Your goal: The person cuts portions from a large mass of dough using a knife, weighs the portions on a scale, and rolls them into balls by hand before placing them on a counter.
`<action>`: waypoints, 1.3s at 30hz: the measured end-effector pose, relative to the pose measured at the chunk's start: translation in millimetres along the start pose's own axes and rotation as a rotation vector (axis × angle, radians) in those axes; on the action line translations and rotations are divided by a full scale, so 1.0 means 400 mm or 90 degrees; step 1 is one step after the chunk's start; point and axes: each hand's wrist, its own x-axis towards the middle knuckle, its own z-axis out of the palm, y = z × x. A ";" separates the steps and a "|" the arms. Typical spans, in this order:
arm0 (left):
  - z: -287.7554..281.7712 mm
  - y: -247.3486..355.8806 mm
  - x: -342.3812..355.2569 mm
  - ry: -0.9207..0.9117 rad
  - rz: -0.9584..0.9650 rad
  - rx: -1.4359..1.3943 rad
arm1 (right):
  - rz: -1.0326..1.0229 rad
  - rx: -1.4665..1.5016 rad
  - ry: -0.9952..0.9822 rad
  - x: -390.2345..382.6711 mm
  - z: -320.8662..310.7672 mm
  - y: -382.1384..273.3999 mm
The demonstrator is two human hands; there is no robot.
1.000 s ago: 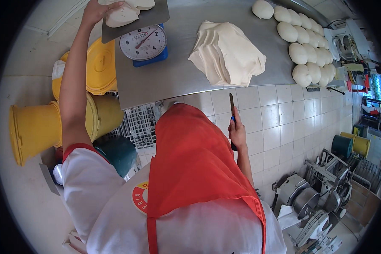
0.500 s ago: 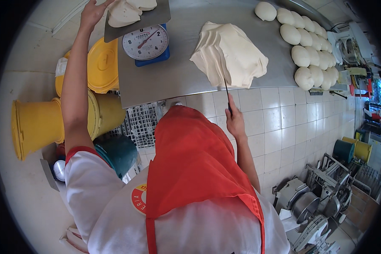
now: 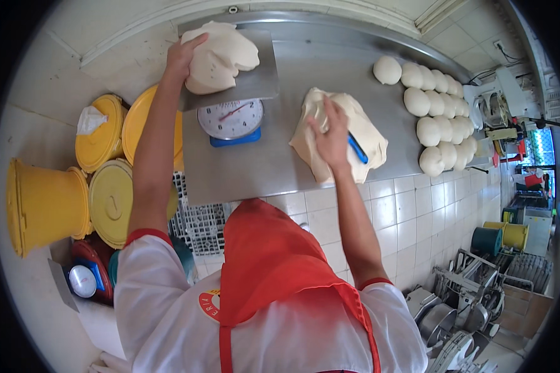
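Observation:
A piece of pale dough (image 3: 221,59) lies on the flat metal pan of the dial scale (image 3: 231,119). My left hand (image 3: 182,57) grips its left side, the thumb over the top and the other fingers partly hidden. On the steel table (image 3: 255,168), a larger soft mound of dough (image 3: 364,118) spreads near the front edge. Over that mound is my right hand (image 3: 331,138), thumb and forefingers reaching onto the folded surface. A knife with a blue handle (image 3: 358,148) sticks out from the little-finger side of this hand, its blade hidden.
Rows of round dough balls (image 3: 429,132) sit at the table's right. Yellow lidded tubs (image 3: 50,202) and a grey plastic crate (image 3: 196,221) stand below at the left. A second dial scale (image 3: 83,281) is at the lower left. Metal machinery (image 3: 460,298) occupies the lower right.
My right hand has gone from the mound's front edge up over its top, turning the knife so that the handle points right. My left hand now grips the dough on the scale. The view has shifted.

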 end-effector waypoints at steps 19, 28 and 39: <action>0.440 -0.092 -0.767 -0.309 0.129 -0.015 | 0.314 0.869 0.231 -0.109 -0.247 -0.159; 0.801 -0.202 -0.801 -0.511 -0.325 -0.398 | 0.192 0.942 0.115 -0.353 -0.445 0.137; 1.001 -0.178 -0.933 -1.017 -0.145 -0.138 | 0.215 0.996 0.019 -0.586 -0.661 0.313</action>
